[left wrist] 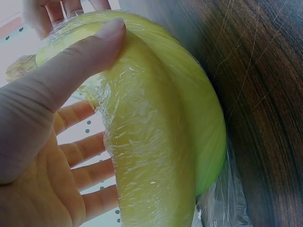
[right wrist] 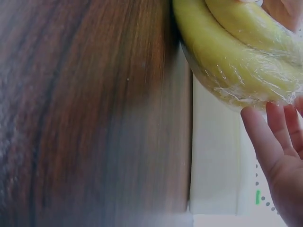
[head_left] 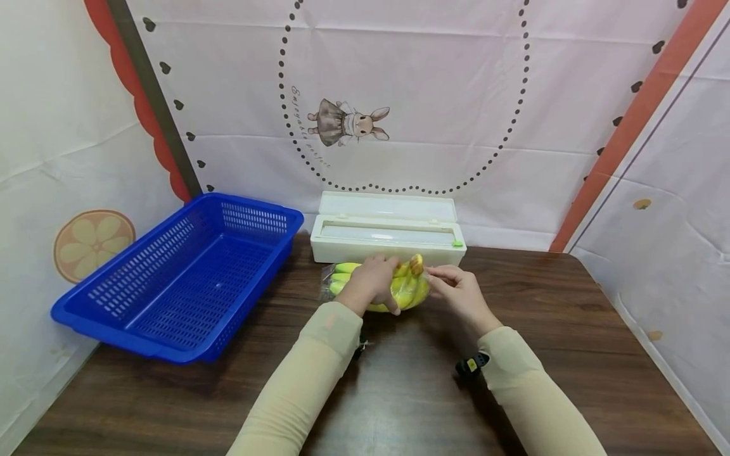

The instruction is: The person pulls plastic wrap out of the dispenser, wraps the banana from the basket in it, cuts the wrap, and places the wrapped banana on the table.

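A bunch of yellow-green bananas [head_left: 406,291] in clear plastic wrap lies on the table in front of a white box. My left hand [head_left: 373,282] grips the bunch from above; in the left wrist view its thumb [left wrist: 85,61] presses the near side and its fingers reach round behind. At the stem end, my right hand [head_left: 459,294] touches the wrap with its fingertips. Its fingers [right wrist: 258,137] look fairly straight in the right wrist view, and its thumb is hard to make out. Loose plastic film [head_left: 327,283] sticks out past the banana tips on the left.
Behind the bananas stands the white cling film dispenser [head_left: 388,250], its lid [head_left: 388,204] raised and a film roll inside. A blue perforated basket [head_left: 251,285] sits on the left of the dark wooden table [head_left: 542,304]. Printed cloth hangs at the back and sides.
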`<state>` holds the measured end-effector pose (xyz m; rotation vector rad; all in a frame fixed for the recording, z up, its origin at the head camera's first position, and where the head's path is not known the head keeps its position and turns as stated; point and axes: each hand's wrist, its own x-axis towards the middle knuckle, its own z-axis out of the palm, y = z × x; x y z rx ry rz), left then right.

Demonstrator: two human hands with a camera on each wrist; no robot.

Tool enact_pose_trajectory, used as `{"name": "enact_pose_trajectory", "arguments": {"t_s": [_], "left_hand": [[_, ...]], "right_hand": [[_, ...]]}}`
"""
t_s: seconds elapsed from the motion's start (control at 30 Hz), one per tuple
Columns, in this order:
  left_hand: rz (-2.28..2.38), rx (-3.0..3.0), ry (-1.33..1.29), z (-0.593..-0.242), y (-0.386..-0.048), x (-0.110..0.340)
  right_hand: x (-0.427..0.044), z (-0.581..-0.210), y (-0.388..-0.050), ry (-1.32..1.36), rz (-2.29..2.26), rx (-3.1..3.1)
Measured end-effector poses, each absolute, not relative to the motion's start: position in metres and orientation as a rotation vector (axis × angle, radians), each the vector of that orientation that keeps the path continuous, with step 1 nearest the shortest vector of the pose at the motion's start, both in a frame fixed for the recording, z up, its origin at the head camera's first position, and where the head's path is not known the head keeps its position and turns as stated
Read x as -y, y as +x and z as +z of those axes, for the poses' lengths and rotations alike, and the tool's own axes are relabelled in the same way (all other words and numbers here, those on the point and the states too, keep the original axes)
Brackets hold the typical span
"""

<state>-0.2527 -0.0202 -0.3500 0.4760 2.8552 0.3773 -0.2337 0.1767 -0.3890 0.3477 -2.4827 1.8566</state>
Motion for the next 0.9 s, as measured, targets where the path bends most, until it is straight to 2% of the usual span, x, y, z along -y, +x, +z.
{"name": "enact_pose_trajectory", "arguments": {"t_s": [0.27, 0.6, 0.9], "left_hand": [[0.369, -2.861, 0.476, -0.351, -0.253, 0.021], [0.361, -2.857, 0.49, -0.349, -0.252, 0.023], [0.366, -2.853, 0.475, -0.351, -0.254, 0.025]], "right_hand": [[-0.175, -0.388, -0.239, 0.36, 1.866, 2.452], [-0.184, -0.388, -0.26, 0.327, 2.117, 2.494], [-0.181, -0.397, -0.262, 0.232, 2.27, 2.35]]}}
